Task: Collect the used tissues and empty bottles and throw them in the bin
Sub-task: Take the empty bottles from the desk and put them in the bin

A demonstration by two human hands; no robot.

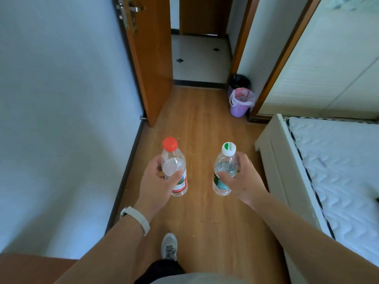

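Shoe: one grey shoe (169, 245) is on the wood floor (205, 212), right below the camera.
Left hand: the left hand (159, 184), with a white band (136, 219) on the wrist, wraps its fingers (174, 178) round the red-cap bottle (174, 160).
Right hand: the right hand (243, 179) curls its fingers (223, 174) round the white-cap bottle (224, 163).
Where the bottles are: both are up in the air in front of the person, standing up, a little apart, caps on. They look almost empty.
Writing on red-cap bottle: it has a red and white label. The words are too small to read.
Writing on white-cap bottle: it has a green label. The cap has a green mark and tiny letters that are too small to read for sure.
Bed: a white bed (338, 160) is on the right.
Bins: a purple bin (239, 109) with a pink bag stands by the wall, well ahead. A black bin (239, 79) is just behind it.
Door: a brown door (153, 68) stands open on the left.
Done: two bottles look picked up.
Left to do: probably walk to a bin and drop them in. No tissues can be seen, so that part cannot be told.
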